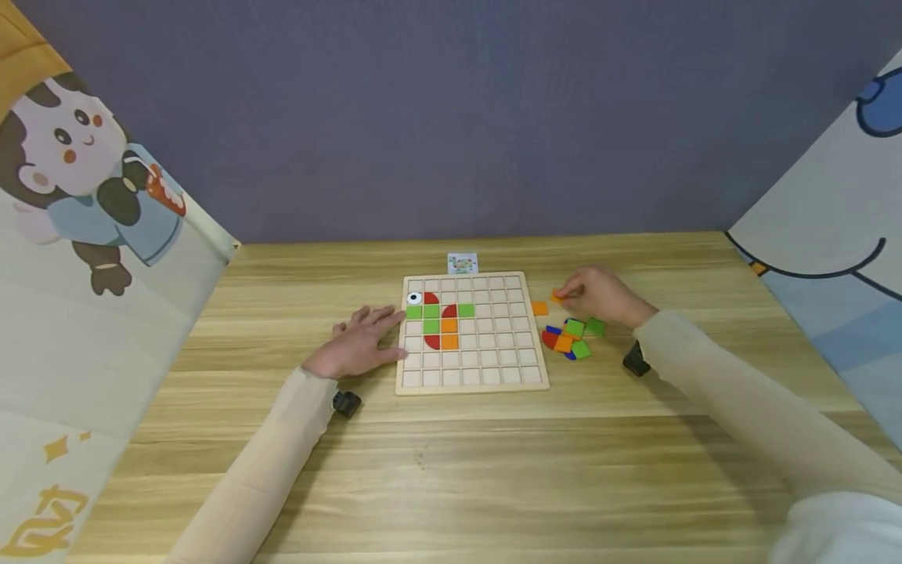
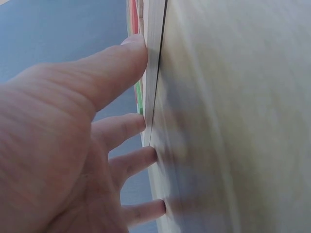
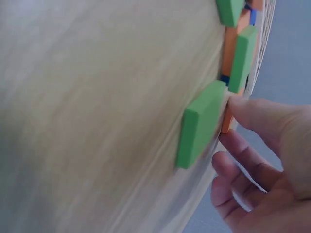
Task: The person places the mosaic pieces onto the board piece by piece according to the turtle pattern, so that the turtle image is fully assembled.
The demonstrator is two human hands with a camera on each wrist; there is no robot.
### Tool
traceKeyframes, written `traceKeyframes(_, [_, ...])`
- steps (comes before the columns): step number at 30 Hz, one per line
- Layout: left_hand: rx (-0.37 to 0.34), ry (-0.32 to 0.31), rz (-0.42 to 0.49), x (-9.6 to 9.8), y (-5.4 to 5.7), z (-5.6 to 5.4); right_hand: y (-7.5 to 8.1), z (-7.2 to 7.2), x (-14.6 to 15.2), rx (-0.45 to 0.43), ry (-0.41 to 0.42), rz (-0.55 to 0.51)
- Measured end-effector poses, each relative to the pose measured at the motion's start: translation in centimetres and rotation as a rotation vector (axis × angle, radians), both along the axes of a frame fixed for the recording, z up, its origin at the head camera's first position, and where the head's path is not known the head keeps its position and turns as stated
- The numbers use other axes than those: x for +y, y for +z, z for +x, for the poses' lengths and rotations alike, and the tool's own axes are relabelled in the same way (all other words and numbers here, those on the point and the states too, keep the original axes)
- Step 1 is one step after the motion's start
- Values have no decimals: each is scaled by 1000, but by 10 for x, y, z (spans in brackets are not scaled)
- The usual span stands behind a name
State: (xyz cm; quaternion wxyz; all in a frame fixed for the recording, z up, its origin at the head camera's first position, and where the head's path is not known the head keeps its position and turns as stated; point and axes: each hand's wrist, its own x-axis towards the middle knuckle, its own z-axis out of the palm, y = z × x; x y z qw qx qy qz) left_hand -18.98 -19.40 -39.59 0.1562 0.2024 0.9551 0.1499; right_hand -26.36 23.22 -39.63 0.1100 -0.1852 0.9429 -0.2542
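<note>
A wooden grid board (image 1: 472, 390) lies on the table. Its left part carries a white eye tile (image 1: 414, 298), red quarter-round tiles, green squares and orange squares (image 1: 449, 341). My left hand (image 1: 358, 343) rests at the board's left edge, fingers spread, with the thumb and fingertips touching the rim, as the left wrist view shows. To the right of the board, my right hand (image 1: 602, 296) pinches an orange tile (image 1: 557, 295) between thumb and index finger, close to the tabletop. Another orange square (image 1: 539, 308) lies against the board's right edge.
Loose green, orange, red and blue tiles (image 1: 564, 343) lie in an overlapping heap right of the board, just nearer than my right hand. A small picture card (image 1: 462, 263) sits behind the board. A dark partition (image 1: 479, 117) rises at the table's back.
</note>
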Motion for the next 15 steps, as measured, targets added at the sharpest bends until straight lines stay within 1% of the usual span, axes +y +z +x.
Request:
traceKeyframes(6, [6,-1,-1,-1,-1,0,-1,-2,-6,14,-40,-31])
traceKeyframes(9, [8,-3,1,-1,-1,1,5,3,-16,33,-21,-45])
traceKeyframes(11, [8,-1,4,-1,-1,1,10,9,-28,46,11,-60])
traceKeyframes(14, [8,-1,6,0,0,0,16,19,-51,75,113,-95])
traceKeyframes(15, [8,-2,5,0,0,0,17,21,-60,92,159,-102])
